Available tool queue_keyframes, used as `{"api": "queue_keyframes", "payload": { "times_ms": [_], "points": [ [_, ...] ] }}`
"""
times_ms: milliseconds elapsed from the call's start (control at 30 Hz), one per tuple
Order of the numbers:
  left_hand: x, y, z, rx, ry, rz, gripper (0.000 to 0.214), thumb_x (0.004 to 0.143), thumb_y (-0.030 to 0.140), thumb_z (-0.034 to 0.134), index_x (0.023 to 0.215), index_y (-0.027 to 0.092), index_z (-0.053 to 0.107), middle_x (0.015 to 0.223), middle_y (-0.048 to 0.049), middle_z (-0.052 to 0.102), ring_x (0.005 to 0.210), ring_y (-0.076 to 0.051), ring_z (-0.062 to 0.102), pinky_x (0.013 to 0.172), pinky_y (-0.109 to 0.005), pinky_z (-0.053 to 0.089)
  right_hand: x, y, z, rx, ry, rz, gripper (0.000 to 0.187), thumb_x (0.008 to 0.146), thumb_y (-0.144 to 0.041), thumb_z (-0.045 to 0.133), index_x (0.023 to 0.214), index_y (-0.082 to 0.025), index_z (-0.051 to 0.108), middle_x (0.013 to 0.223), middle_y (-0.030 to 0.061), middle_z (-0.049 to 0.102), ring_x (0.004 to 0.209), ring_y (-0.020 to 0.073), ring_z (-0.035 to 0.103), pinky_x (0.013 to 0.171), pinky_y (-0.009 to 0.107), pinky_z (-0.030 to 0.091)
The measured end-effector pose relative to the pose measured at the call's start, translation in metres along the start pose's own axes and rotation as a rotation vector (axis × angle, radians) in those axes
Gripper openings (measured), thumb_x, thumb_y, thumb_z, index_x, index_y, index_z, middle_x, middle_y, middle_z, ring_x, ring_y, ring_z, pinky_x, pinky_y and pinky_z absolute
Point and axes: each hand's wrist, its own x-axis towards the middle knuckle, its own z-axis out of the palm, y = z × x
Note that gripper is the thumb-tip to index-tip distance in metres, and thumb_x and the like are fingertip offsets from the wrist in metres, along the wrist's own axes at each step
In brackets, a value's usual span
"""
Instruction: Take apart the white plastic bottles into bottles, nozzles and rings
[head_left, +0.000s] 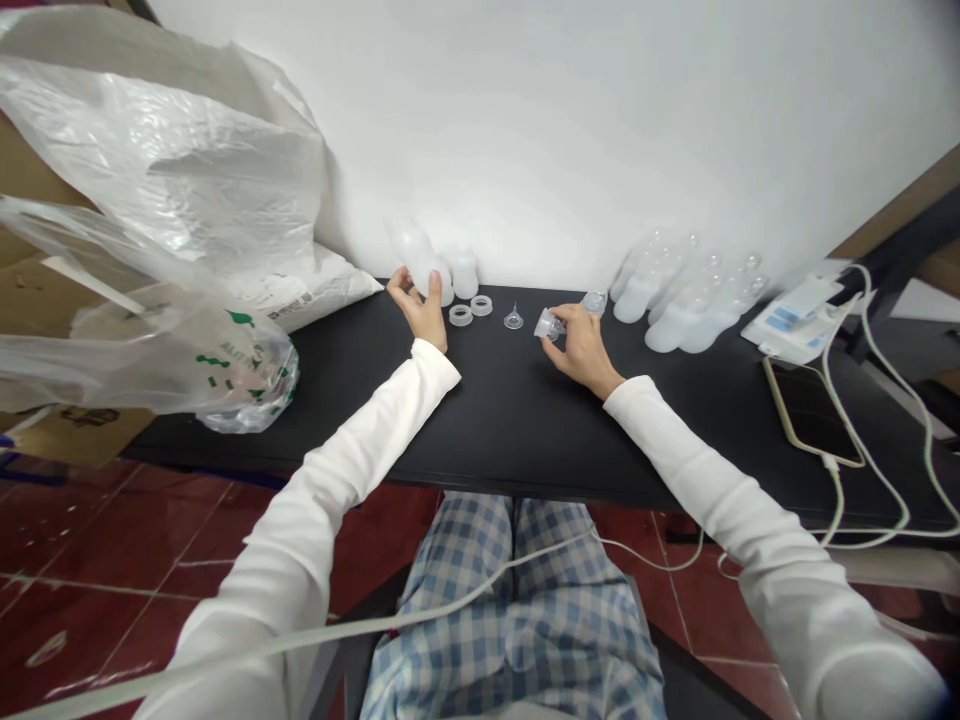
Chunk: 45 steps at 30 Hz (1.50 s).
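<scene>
My left hand (421,308) reaches to the back of the black table (510,420), fingers curled around a translucent white bottle (429,270). A second bottle (465,272) stands just right of it. My right hand (581,345) is closed on a small clear cap-like piece (547,324). Between the hands lie two clear rings (460,315), (481,305) and a small clear nipple (514,318). Another clear piece (594,302) lies just beyond my right hand.
Several assembled clear bottles (686,295) lie in a row at the back right. A phone (814,412) with white cables and a white device (795,318) occupy the right end. Large plastic bags (157,250) and a white sack (307,288) crowd the left.
</scene>
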Motion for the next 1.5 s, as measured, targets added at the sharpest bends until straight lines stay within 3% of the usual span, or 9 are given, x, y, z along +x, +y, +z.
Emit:
{"api": "queue_keyframes", "payload": {
  "times_ms": [133,267,567,900,1033,1167,1267,1400,1500],
  "points": [
    [-0.005,0.012,0.0,0.073,0.229,-0.109,0.047,0.092,0.044,0.066,0.124,0.023,0.038,0.136,-0.0154,0.039,0.137,-0.024,0.043,0.118,-0.042,0.039,0.0,-0.001,0.0,-0.017,0.004,-0.01,0.036,0.094,-0.027,0.053,0.128,-0.017,0.049,0.118,0.0169,0.065,0.109,0.0299,0.062,0.089,0.043,0.043],
    [-0.011,0.022,0.002,0.149,0.223,-0.243,0.047,0.083,0.023,0.072,0.115,0.023,0.037,0.132,-0.015,0.04,0.135,-0.027,0.04,0.12,-0.05,0.03,-0.001,-0.001,0.0,-0.012,-0.017,0.008,0.036,0.094,-0.027,0.052,0.129,-0.017,0.049,0.119,0.0171,0.065,0.109,0.0301,0.061,0.09,0.043,0.043],
    [-0.015,0.023,0.005,0.286,0.189,-0.461,0.051,0.074,0.017,0.079,0.099,0.024,0.036,0.125,-0.0162,0.045,0.131,-0.033,0.045,0.112,-0.054,0.036,-0.001,-0.002,0.002,-0.03,-0.002,0.001,0.035,0.093,-0.025,0.054,0.126,-0.017,0.049,0.117,0.0165,0.066,0.108,0.0297,0.062,0.087,0.042,0.043],
    [-0.006,-0.003,-0.005,0.323,0.028,-0.374,0.045,0.073,0.014,0.076,0.107,0.024,0.047,0.123,-0.0137,0.055,0.131,-0.031,0.049,0.114,-0.056,0.035,0.0,-0.006,-0.001,-0.035,-0.062,0.042,0.046,0.099,-0.036,0.051,0.14,-0.017,0.047,0.124,0.0171,0.066,0.109,0.031,0.061,0.092,0.045,0.044],
    [-0.005,-0.007,-0.006,0.258,-0.021,-0.383,0.049,0.072,0.013,0.074,0.116,0.022,0.053,0.121,-0.0141,0.053,0.116,-0.026,0.059,0.105,-0.046,0.048,0.0,-0.007,-0.002,-0.054,-0.085,0.05,0.051,0.102,-0.042,0.046,0.145,-0.016,0.046,0.114,0.0156,0.066,0.105,0.0304,0.061,0.091,0.046,0.045],
    [-0.006,-0.007,-0.003,0.202,-0.035,-0.413,0.05,0.072,0.006,0.068,0.117,0.022,0.053,0.121,-0.0128,0.052,0.095,-0.02,0.063,0.105,-0.046,0.05,0.0,-0.007,-0.002,-0.059,-0.097,0.067,0.055,0.103,-0.045,0.043,0.15,-0.017,0.044,0.108,0.0139,0.064,0.102,0.0296,0.06,0.091,0.047,0.046],
    [-0.008,-0.002,-0.001,0.201,0.015,-0.4,0.056,0.07,-0.002,0.061,0.119,0.02,0.048,0.128,-0.0162,0.048,0.11,-0.023,0.058,0.106,-0.044,0.049,0.001,-0.008,-0.002,-0.047,-0.114,0.073,0.056,0.103,-0.045,0.042,0.151,-0.017,0.044,0.109,0.0141,0.062,0.102,0.0296,0.06,0.091,0.047,0.046],
    [-0.014,0.013,0.0,0.207,0.067,-0.228,0.041,0.075,-0.001,0.055,0.109,0.019,0.049,0.127,-0.016,0.049,0.117,-0.024,0.054,0.1,-0.039,0.05,0.001,-0.008,-0.002,-0.069,-0.112,0.045,0.055,0.104,-0.045,0.043,0.151,-0.017,0.046,0.108,0.0133,0.063,0.1,0.0275,0.06,0.091,0.044,0.045],
    [-0.026,0.03,0.002,0.128,-0.188,-0.021,0.009,0.092,0.016,0.049,0.098,0.021,0.054,0.11,-0.0081,0.06,0.092,-0.017,0.061,0.09,-0.035,0.052,0.002,-0.009,-0.003,-0.072,-0.124,0.031,0.055,0.104,-0.045,0.043,0.151,-0.018,0.046,0.105,0.0121,0.063,0.097,0.0262,0.059,0.09,0.042,0.044]
  ]
}}
